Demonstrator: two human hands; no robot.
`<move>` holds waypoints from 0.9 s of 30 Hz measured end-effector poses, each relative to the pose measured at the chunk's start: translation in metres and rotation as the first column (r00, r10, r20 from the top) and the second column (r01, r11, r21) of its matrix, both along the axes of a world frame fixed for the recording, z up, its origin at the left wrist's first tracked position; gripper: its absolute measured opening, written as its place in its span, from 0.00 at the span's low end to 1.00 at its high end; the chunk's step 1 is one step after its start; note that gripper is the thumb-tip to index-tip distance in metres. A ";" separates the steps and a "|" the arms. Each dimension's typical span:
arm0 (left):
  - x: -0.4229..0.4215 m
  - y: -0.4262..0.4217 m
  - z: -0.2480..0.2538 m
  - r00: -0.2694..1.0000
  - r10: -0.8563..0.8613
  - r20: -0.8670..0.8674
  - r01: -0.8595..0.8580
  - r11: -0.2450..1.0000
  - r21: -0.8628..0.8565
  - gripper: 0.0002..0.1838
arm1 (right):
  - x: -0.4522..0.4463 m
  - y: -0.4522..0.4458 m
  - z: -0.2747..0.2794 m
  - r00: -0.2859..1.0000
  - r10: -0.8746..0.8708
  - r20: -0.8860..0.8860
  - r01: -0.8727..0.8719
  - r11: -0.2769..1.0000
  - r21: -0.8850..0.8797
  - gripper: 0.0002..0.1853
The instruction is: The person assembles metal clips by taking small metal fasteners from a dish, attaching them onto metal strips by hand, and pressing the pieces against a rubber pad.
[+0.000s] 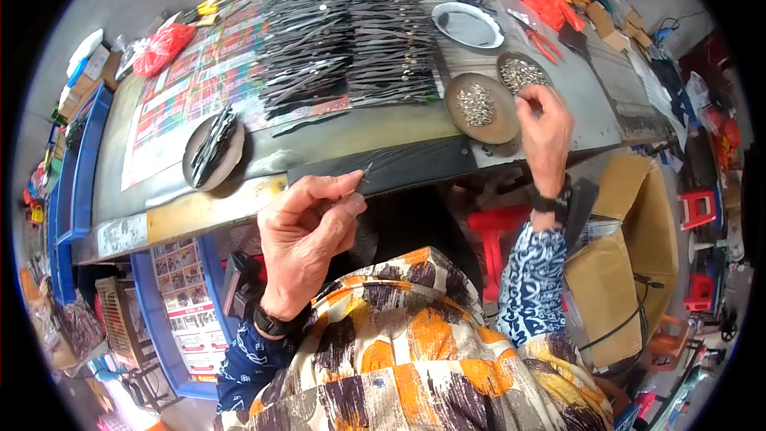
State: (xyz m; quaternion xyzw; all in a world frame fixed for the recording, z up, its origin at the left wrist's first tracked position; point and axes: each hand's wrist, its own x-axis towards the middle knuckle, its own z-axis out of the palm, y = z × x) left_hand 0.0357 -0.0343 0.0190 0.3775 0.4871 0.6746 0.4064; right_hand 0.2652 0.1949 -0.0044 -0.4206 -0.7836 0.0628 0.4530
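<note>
My left hand (309, 227) is closed in a pinch in front of the table's edge. A small thin metallic piece (367, 171) sticks up from between its thumb and forefinger. My right hand (546, 129) is also closed, its fingertips together at the near rim of a round dish (536, 62) of small shiny metal parts. Whatever those fingertips hold is hidden. Just left of it stands a larger brown dish (495, 129) with a heap of similar parts (477, 105). Dark thin strips (214, 144) lie across another round dish (195, 161) on the left.
Rows of dark strips (351, 40) cover printed paper (152, 132) at the back. A white oval tray (471, 25) and red-handled pliers (544, 46) lie beyond the dishes. Blue crates (78, 168) stand left. An open cardboard box (614, 271) sits below right, near a red stool (496, 247).
</note>
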 end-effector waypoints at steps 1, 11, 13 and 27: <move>0.001 -0.001 0.000 0.999 -0.003 0.041 0.003 1.000 -0.002 0.11 | -0.013 -0.019 0.008 0.986 0.115 -0.122 -0.128 0.986 -0.104 0.02; 0.000 -0.013 0.006 0.993 0.018 0.115 -0.020 1.000 0.014 0.11 | -0.100 -0.131 0.030 0.578 0.609 -0.543 -0.791 0.582 -0.189 0.07; -0.002 -0.015 0.006 0.993 0.024 0.116 -0.027 0.999 0.023 0.11 | -0.104 -0.133 0.031 0.571 0.619 -0.539 -0.796 0.578 -0.179 0.07; -0.005 -0.022 0.005 0.987 0.027 0.159 -0.028 1.000 0.005 0.11 | -0.111 -0.144 0.031 0.547 0.512 -0.663 -0.817 0.501 -0.287 0.08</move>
